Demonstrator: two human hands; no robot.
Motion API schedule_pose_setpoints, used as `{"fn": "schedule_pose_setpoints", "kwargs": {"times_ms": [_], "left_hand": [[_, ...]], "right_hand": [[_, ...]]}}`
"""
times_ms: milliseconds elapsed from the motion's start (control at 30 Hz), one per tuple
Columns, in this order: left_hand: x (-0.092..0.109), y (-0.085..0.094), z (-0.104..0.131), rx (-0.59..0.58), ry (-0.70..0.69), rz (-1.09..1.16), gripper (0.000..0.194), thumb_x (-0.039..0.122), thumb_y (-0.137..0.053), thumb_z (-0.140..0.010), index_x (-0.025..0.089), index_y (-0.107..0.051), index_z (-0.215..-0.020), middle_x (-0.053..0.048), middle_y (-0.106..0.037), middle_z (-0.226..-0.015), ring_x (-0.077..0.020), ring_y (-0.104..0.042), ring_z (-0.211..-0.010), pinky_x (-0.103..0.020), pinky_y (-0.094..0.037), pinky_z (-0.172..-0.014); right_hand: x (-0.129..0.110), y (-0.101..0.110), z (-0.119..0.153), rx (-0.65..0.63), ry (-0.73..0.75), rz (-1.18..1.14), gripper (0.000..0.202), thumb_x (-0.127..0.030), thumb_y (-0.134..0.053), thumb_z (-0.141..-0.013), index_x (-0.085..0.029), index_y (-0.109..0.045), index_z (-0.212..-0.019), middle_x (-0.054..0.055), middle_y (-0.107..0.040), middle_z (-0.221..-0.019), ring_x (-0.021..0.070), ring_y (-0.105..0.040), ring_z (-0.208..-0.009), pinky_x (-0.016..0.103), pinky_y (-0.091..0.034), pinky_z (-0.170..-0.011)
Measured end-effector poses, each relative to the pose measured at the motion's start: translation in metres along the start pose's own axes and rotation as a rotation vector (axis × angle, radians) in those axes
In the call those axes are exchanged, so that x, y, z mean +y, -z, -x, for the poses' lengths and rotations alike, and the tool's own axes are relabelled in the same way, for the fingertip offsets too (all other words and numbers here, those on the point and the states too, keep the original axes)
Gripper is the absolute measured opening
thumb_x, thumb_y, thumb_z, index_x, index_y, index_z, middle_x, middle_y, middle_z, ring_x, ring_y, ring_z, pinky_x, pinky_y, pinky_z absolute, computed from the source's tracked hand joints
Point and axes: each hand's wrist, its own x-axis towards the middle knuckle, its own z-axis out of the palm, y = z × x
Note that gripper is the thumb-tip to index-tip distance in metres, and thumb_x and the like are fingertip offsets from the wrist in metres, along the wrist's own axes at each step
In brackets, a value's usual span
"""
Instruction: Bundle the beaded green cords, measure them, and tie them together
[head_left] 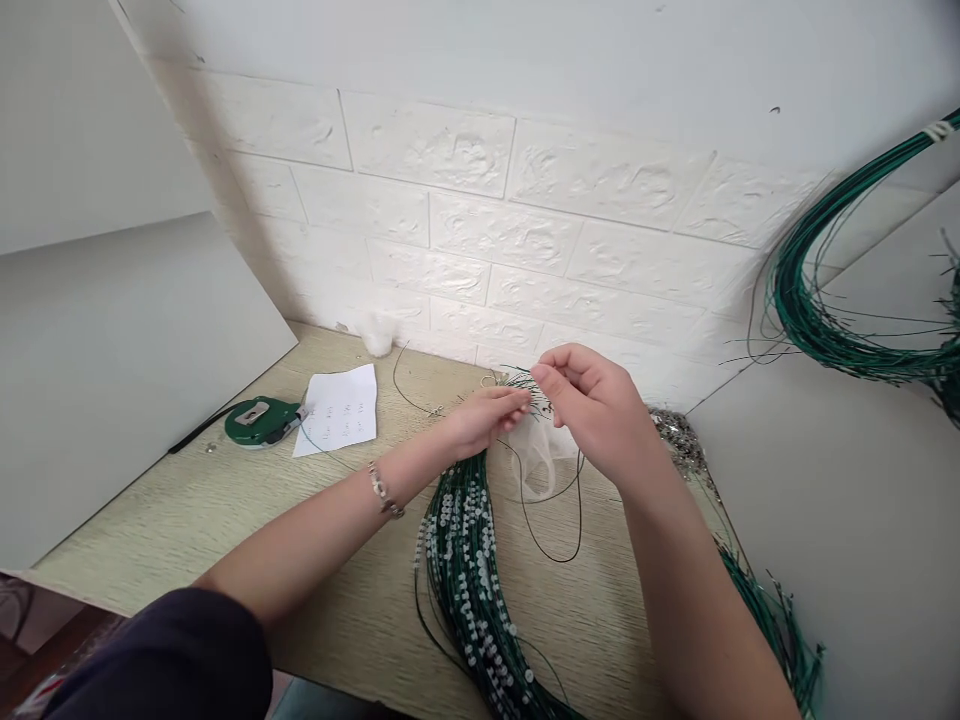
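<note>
hands: the left hand and right hand meet above the table, fingertips touching.
wire bundle: the beaded wire bundle lies on the table under the left hand and runs back toward the person.
mesh piece: the mesh piece hangs just below both hands.
paper: the paper sheet lies left of the left hand.
tape measure: the tape measure lies further left, touching the paper.
wall: the wall stands behind the hands.
hanging wires: a wire coil hangs well right of the right hand.
</note>
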Motion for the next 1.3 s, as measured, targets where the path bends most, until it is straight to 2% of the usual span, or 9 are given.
{"fn": "schedule_pose_setpoints", "kwargs": {"times_ms": [133, 267, 433, 667, 967, 1167, 1300], "left_hand": [[0.001, 0.035, 0.048, 0.118, 0.133, 0.273, 0.005, 0.013, -0.052, -0.076, 0.008, -0.052, -0.075, 0.000, -0.047, -0.065, -0.0003, -0.044, -0.050, -0.006, -0.036, -0.043], [0.003, 0.051, 0.064, 0.165, 0.161, 0.425, 0.006, 0.010, -0.047, -0.075, 0.008, -0.048, -0.070, 0.001, -0.042, -0.062, -0.0003, -0.038, -0.044, -0.007, -0.025, -0.033], [0.010, 0.050, 0.067, 0.099, 0.163, 0.445, 0.006, 0.008, -0.044, -0.071, 0.010, -0.045, -0.065, 0.001, -0.039, -0.060, -0.0020, -0.036, -0.044, -0.009, -0.022, -0.032], [0.018, 0.045, 0.079, 0.099, 0.210, 0.442, 0.009, 0.010, -0.044, -0.072, 0.010, -0.046, -0.064, 0.001, -0.039, -0.057, -0.0013, -0.030, -0.039, -0.009, -0.015, -0.028], [0.018, 0.039, 0.083, 0.132, 0.164, 0.418, 0.009, 0.007, -0.047, -0.074, 0.004, -0.056, -0.072, -0.003, -0.050, -0.063, -0.0002, -0.038, -0.044, -0.007, -0.024, -0.031], [0.017, 0.039, 0.086, 0.085, 0.140, 0.426, 0.006, 0.008, -0.051, -0.071, 0.005, -0.056, -0.069, -0.003, -0.051, -0.062, 0.0002, -0.038, -0.044, -0.007, -0.024, -0.032], [0.016, 0.039, 0.087, 0.035, 0.149, 0.422, 0.005, 0.006, -0.050, -0.067, 0.007, -0.054, -0.065, -0.001, -0.045, -0.057, -0.0002, -0.035, -0.043, -0.007, -0.021, -0.032]], "right_hand": [[0.015, -0.018, -0.006, -0.057, -0.023, 0.051, 0.018, -0.034, -0.046, -0.076, -0.017, -0.053, -0.077, -0.002, -0.049, -0.063, 0.0077, -0.042, -0.053, 0.021, -0.034, -0.050], [0.031, -0.038, -0.010, -0.133, -0.055, 0.116, 0.022, -0.037, -0.043, -0.077, -0.017, -0.052, -0.077, -0.003, -0.048, -0.059, 0.0081, -0.040, -0.051, 0.021, -0.031, -0.049], [0.037, -0.053, -0.010, -0.143, -0.071, 0.197, 0.020, -0.035, -0.043, -0.076, -0.017, -0.052, -0.073, -0.003, -0.048, -0.059, 0.0085, -0.040, -0.051, 0.021, -0.031, -0.049], [0.029, -0.060, -0.002, -0.169, -0.068, 0.230, 0.016, -0.033, -0.045, -0.075, -0.018, -0.051, -0.071, -0.005, -0.045, -0.051, 0.0077, -0.037, -0.045, 0.019, -0.027, -0.044], [0.017, -0.061, 0.005, -0.147, -0.059, 0.250, 0.015, -0.030, -0.046, -0.073, -0.018, -0.052, -0.067, -0.005, -0.045, -0.048, 0.0071, -0.036, -0.041, 0.019, -0.026, -0.042], [0.013, -0.060, 0.009, -0.118, -0.018, 0.297, 0.014, -0.028, -0.046, -0.073, -0.018, -0.051, -0.065, -0.005, -0.045, -0.048, 0.0065, -0.035, -0.041, 0.019, -0.028, -0.042], [0.010, -0.060, 0.011, -0.107, -0.002, 0.324, 0.013, -0.027, -0.046, -0.073, -0.018, -0.051, -0.065, -0.005, -0.046, -0.048, 0.0063, -0.035, -0.042, 0.019, -0.029, -0.044]]}}
